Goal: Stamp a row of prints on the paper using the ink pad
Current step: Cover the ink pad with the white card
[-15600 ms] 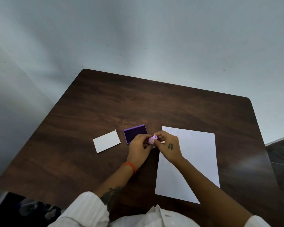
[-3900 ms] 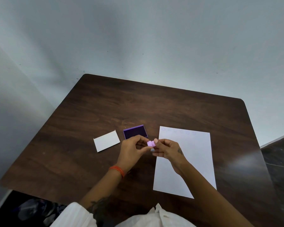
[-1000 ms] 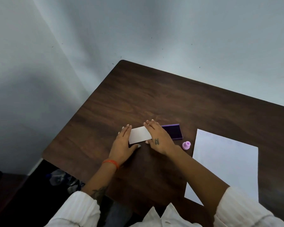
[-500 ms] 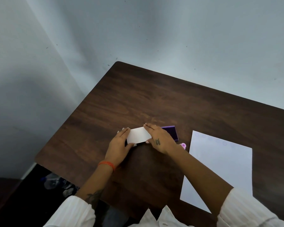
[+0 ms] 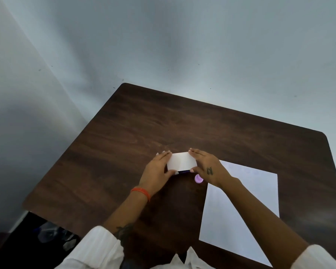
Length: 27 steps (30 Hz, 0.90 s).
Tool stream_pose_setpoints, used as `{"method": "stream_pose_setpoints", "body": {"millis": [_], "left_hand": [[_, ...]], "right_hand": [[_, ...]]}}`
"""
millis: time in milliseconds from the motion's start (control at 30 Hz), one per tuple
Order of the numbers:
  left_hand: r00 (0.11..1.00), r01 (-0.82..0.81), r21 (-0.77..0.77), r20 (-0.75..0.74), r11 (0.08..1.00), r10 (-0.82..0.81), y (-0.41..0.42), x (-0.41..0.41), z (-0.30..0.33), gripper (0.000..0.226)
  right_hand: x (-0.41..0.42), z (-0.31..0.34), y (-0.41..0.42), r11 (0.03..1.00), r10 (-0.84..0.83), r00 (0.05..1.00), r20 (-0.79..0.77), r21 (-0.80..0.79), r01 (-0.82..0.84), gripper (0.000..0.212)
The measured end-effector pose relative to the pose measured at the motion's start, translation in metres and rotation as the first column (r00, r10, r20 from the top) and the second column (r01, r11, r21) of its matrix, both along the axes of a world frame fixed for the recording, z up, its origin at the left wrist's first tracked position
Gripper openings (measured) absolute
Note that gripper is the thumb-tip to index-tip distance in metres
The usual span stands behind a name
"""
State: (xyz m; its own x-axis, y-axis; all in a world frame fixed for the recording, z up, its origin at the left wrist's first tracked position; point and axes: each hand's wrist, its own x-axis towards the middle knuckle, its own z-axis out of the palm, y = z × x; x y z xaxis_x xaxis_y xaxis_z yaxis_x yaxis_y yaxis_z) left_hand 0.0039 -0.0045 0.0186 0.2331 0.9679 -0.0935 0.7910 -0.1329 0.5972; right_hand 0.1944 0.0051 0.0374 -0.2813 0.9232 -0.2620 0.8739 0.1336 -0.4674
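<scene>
On the tabletop [image 5: 124,152]: white lid [image 5: 181,161] now over ink pad [image 5: 183,171], uncovered a second ago.
Left hand [image 5: 158,171]: clamped on lid's left edge.
Right hand [image 5: 208,167]: clamped on right edge.
Stamp [image 5: 198,179]: set down beside paper [image 5: 241,206].
Meaning: stamping looks finished, faint prints top of paper.

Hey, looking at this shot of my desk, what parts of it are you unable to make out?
All from the head view:
- Ink pad: only a thin purple edge shows; the white lid covers the rest.
- Stamp: partly behind the right hand; its printing face is hidden.
- Prints on the paper: too faint to count.
- Whether the lid is fully seated: the left hand and right hand hide its ends.
- Paper's near corner: hidden by the right arm.
</scene>
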Motion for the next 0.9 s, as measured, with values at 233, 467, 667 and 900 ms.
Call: {"method": "stream_pose_setpoints", "body": {"millis": [233, 467, 667, 900], "left_hand": [[0.999, 0.013, -0.060, -0.034, 0.998, -0.015, 0.003, 0.011, -0.009, 0.067], [0.997, -0.014, -0.118, -0.075, 0.993, 0.005, 0.005, 0.008, -0.017, 0.067], [0.996, -0.012, -0.125, -0.091, 0.992, 0.001, 0.006, 0.008, -0.019, 0.069], [0.996, -0.028, -0.094, -0.092, 0.995, 0.019, 0.000, 0.011, -0.013, 0.067]], "right_hand": [[0.007, -0.009, 0.005, 0.997, -0.018, 1.000, 0.005, -0.071, 0.018, 0.064], [0.002, -0.014, 0.017, 0.994, 0.026, 0.999, 0.030, -0.107, -0.023, 0.066], [0.000, -0.018, 0.020, 0.993, 0.026, 0.999, 0.043, -0.116, -0.021, 0.065], [0.000, -0.018, 0.022, 0.993, 0.051, 0.997, 0.052, -0.112, -0.044, 0.066]]}}
